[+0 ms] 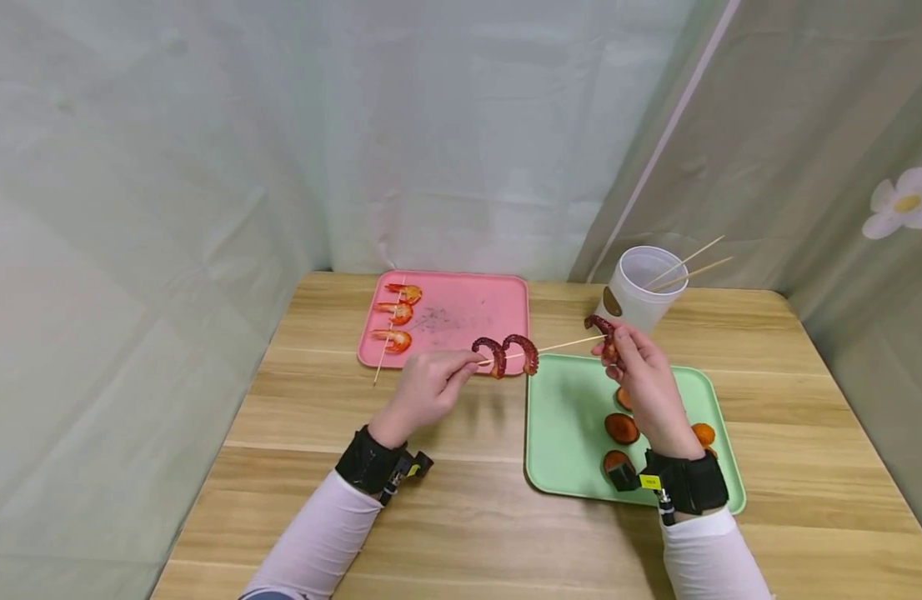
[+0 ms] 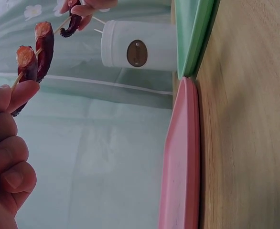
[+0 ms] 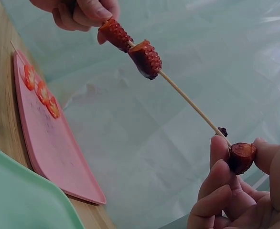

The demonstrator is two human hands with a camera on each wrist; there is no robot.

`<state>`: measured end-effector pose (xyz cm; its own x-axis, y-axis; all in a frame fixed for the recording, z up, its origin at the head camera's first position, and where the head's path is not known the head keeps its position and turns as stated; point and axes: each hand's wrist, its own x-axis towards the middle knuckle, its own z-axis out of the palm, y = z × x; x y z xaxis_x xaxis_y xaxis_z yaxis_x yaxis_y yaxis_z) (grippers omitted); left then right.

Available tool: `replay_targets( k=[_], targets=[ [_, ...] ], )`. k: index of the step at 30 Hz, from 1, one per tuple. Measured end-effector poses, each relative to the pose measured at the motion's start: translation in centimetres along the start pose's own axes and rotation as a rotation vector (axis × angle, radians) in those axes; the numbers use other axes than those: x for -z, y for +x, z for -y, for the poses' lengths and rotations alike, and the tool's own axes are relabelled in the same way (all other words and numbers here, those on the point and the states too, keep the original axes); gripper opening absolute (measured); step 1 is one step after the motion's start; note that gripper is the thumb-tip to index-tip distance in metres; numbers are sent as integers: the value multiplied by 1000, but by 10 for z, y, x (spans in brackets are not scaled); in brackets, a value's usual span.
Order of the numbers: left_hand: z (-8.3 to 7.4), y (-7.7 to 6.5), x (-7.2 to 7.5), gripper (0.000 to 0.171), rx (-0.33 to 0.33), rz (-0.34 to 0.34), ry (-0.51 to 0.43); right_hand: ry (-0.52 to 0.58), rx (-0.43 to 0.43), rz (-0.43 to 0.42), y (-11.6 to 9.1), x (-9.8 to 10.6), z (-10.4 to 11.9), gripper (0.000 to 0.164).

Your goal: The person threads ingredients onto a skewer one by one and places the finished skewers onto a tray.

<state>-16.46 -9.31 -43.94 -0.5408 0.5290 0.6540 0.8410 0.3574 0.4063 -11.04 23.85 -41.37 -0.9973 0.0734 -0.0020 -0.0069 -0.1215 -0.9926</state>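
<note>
Between thumb and finger, my left hand pinches one end of a wooden skewer, held above the table. Two curled, dark red octopus tentacles are threaded on it close to that hand, their suckers showing in the right wrist view. My right hand pinches a third octopus tentacle at the skewer's other end. The skewer's tip meets this piece there. Beneath the right hand lies a green tray with several round brown pieces and orange pieces, partly covered by the wrist.
A pink tray at the back left bears a skewer of three shrimp, its end jutting over the front rim. Behind the green tray stands a white cup with two bare skewers. Curtains hang around the wooden table.
</note>
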Motion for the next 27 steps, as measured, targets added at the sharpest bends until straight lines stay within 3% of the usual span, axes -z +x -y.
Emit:
replay_targets(
  k=[17, 27],
  targets=[
    [-1, -1, -1, 13, -15, 3, -7, -36, 7, -1, -2, -1, -2, 41],
    [1, -1, -3, 14, -13, -13, -21, 56, 24, 4, -3, -21, -10, 32]
  ],
)
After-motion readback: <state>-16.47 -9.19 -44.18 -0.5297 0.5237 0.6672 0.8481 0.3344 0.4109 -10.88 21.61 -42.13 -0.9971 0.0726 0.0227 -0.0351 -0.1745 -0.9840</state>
